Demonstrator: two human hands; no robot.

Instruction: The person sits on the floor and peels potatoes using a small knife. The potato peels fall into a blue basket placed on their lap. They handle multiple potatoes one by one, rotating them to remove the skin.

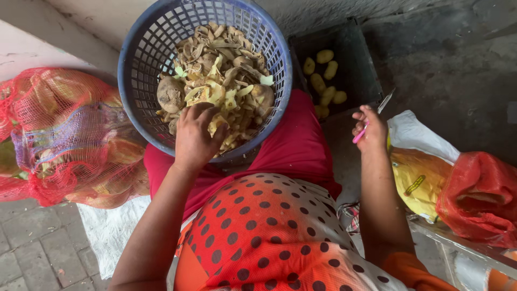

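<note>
A blue plastic basket (141, 59) rests on my lap, filled with potato peels (226, 56) and a few unpeeled potatoes (170, 93). My left hand (195, 137) reaches into the basket's near side, fingers buried among the peels; whether it grips anything is hidden. My right hand (370, 129) is held out to the right, closed around a pink-handled peeler (371, 121) whose blade points up and away. Beyond my right knee, a dark crate (355, 59) holds several peeled yellow potatoes (325, 81).
A red mesh sack (59, 134) of potatoes lies at my left on a white cloth (107, 231). At right sit a yellow bag (417, 180), a white bag (414, 134) and a red plastic bag (479, 199). Paved ground shows bottom left.
</note>
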